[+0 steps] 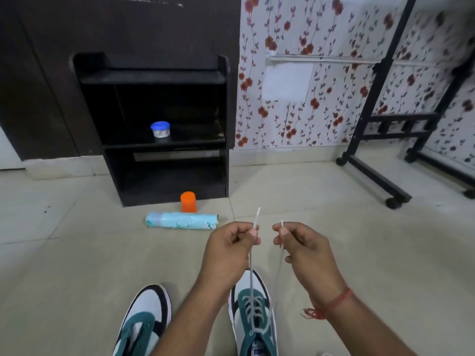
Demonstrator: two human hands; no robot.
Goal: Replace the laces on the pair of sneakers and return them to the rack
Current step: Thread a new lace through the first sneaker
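— While both hands are pulling the lace (pixel 251 283) ends up, how far along?
— Right sneaker (pixel 253 317) is looking laced; left hand (pixel 227 250) and right hand (pixel 305 250) are pinching 1 end each. Left sneaker (pixel 144 322) is lying unlaced nearby, rack (pixel 154 129) far off.

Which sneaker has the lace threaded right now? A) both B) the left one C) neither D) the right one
D: the right sneaker carries the white lace through its eyelets, its ends pinched by the left hand and right hand; the left sneaker shows bare eyelets.
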